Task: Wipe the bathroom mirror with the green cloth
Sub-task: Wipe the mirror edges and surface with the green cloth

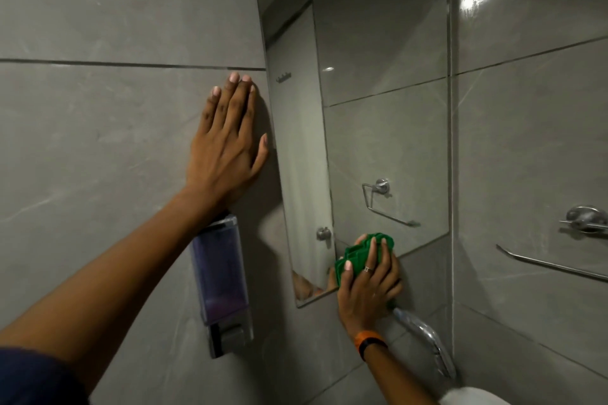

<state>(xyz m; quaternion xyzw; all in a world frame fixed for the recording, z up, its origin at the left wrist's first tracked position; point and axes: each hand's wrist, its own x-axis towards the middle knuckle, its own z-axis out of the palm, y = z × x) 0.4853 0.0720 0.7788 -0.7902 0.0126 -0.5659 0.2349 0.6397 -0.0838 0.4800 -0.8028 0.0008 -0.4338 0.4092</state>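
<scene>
The right hand [367,286] presses a folded green cloth [357,251] flat against the bottom edge of the bathroom mirror [378,108], at about 5 o'clock in the view. Its fingers [371,256] lie close together over the cloth, one wearing a ring [367,269], and an orange wristband [370,340] circles the wrist. The left hand [227,148] rests palm-flat on the grey wall tile [98,125] just beside the mirror's left edge, near the centre, fingers straight and nearly together, thumb spread toward the glass, holding nothing. Below that wrist, at 6 o'clock, a clear wall-mounted soap dispenser [223,283] holds purplish liquid; no label or writing can be read anywhere. A chrome tap [424,339] curves out below the right hand. A metal towel rail [552,265] sits at 3 o'clock.
</scene>
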